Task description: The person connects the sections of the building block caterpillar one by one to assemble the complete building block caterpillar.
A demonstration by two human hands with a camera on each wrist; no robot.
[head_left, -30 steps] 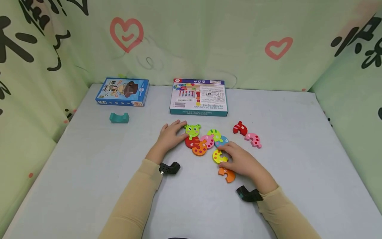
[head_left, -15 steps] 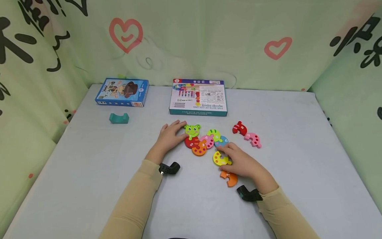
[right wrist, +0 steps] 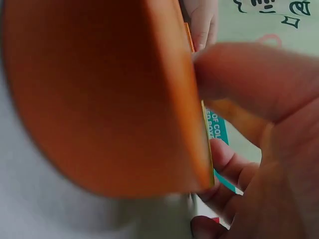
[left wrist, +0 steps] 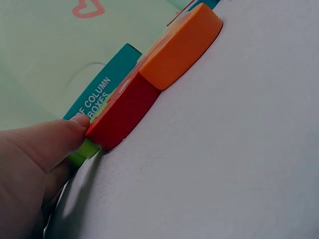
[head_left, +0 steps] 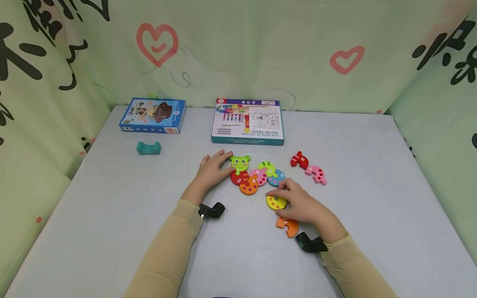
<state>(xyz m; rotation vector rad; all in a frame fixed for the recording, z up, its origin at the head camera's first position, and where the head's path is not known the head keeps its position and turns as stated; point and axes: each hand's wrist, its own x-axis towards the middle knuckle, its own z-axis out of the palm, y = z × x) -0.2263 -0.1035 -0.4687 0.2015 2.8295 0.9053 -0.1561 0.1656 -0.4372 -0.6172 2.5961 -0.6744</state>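
Note:
A caterpillar number puzzle lies on the table, with its green smiling head (head_left: 239, 162), red piece (head_left: 238, 178), orange piece (head_left: 249, 186), pink piece (head_left: 259, 176), green striped piece (head_left: 267, 168) and blue piece (head_left: 276, 178) joined. At the head's left edge rests my left hand (head_left: 213, 171), fingers fairly straight, thumb touching. My right hand (head_left: 299, 203) pinches a dotted yellow piece (head_left: 276, 203) between thumb and index finger, just apart from the blue one; fingers hide part of it. Nearer me, below that thumb, lies a loose orange piece (head_left: 288, 227), large in the right wrist view.
Loose red (head_left: 299, 160) and pink dotted (head_left: 316, 174) pieces lie to the right. Behind the puzzle sits a bead-set box (head_left: 247, 122). A blue box (head_left: 153, 116) and a teal curved block (head_left: 148, 148) are at the left. Green curtains border the table.
The yellow piece has slid slightly toward me and turned, and my right index finger now covers its far side. The loose orange piece has moved nearer me. My left hand stays put.

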